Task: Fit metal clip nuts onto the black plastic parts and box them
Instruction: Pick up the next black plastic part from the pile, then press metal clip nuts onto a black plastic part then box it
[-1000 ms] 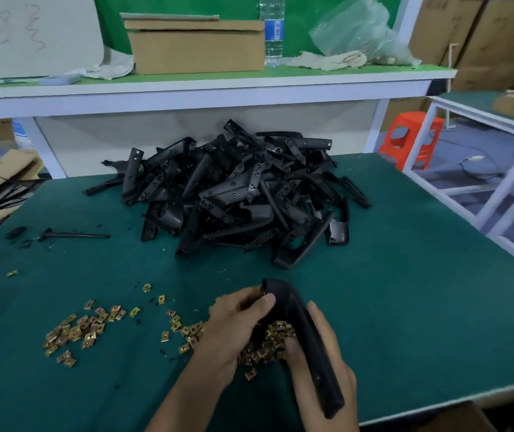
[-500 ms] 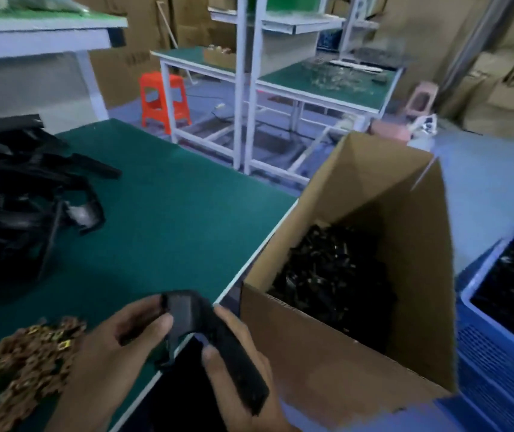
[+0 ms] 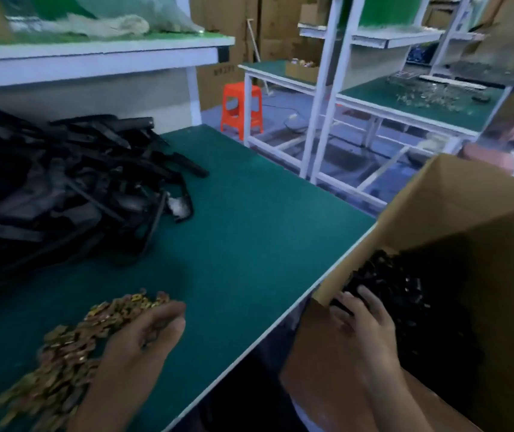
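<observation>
In the cardboard box (image 3: 468, 207) beside the surface (image 3: 249, 229), my right hand (image 3: 361, 319) lies spread over boxed black plastic parts (image 3: 405, 291), holding nothing. My left hand (image 3: 143, 335) curls on the clip nuts (image 3: 71, 347), probably fetching one; whether it grips any, I cannot tell.

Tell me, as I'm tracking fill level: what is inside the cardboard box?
Black plastic parts lie heaped in the cardboard box, the right hand over them. The pile hides its floor.
</observation>
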`<state>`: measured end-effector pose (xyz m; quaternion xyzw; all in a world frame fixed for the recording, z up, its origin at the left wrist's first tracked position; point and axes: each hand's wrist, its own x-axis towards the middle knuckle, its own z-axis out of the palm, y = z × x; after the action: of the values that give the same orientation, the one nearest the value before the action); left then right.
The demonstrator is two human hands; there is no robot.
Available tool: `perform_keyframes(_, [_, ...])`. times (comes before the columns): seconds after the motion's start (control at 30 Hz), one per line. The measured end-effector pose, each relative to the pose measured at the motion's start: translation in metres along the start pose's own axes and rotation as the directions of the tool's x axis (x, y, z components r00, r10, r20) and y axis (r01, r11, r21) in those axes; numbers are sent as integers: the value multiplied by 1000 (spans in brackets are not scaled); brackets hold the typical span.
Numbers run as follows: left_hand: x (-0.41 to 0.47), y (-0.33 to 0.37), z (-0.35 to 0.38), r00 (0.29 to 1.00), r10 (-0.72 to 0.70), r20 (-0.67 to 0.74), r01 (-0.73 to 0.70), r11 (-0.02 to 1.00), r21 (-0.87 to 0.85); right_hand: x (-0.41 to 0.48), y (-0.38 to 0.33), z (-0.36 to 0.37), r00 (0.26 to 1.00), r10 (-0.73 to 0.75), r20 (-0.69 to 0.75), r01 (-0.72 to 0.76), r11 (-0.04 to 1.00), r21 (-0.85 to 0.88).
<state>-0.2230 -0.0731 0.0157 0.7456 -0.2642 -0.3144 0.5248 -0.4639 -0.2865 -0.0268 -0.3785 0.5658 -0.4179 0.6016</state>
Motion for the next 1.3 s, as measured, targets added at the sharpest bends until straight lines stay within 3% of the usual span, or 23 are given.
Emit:
perform_keyframes(0.07, [-5, -4, -14, 999, -18, -42, 17, 999, -43, -7, -8, 42, 979, -150, 136, 164, 981, -101])
perform_keyframes(0.13, [-10, -7, -27, 994, -45, -102, 38, 997, -72, -17, -14, 94, 885, -244, 396, 327, 932, -156])
perform_keyframes(0.2, [-14, -14, -39, 984, -60, -165, 44, 994, -101, -26, -18, 151, 713, -187, 675, 472, 841, -266])
perform_keyframes(0.27, [-20, -19, -49, 975, -73, -209, 51, 993, -109, -28, -15, 211, 614, -75, 786, 528, 779, -337])
perform_keyframes(0.37, [-30, -26, -62, 959, -79, -271, 57, 995, -88, -25, -5, 291, 657, 39, 753, 448, 783, -432])
perform_keyframes(0.47, [-41, -31, -74, 953, -81, -292, 69, 996, -53, -20, 1, 342, 690, 51, 722, 454, 746, -487])
perform_keyframes(0.57, [-46, -35, -85, 936, -51, -349, 65, 998, 27, -15, 6, 356, 715, 19, 699, 438, 767, -469])
perform_keyframes(0.67, [-38, -40, -88, 901, 41, -432, 64, 972, 227, -15, 10, 338, 742, 18, 670, 353, 840, -413])
perform_keyframes(0.8, [2, -42, -82, 890, 252, -380, 57, 765, 642, -26, 15, 284, 709, 67, 702, 146, 960, -239])
perform_keyframes(0.9, [36, -45, -72, 936, 250, -247, 63, 572, 818, -46, 28, 242, 698, 61, 714, 7, 996, -91])
perform_keyframes(0.97, [49, -48, -67, 957, 210, -200, 62, 526, 848, -61, 37, 218, 694, 23, 720, -43, 999, 9])
perform_keyframes(1.23, [38, -50, -75, 908, 283, -311, 47, 666, 744, -96, 47, 195, 664, -65, 745, 18, 997, 70])
perform_keyframes(1.3, [28, -48, -77, 885, 268, -381, 58, 749, 660, -102, 52, 198, 651, -59, 757, 29, 998, 53])
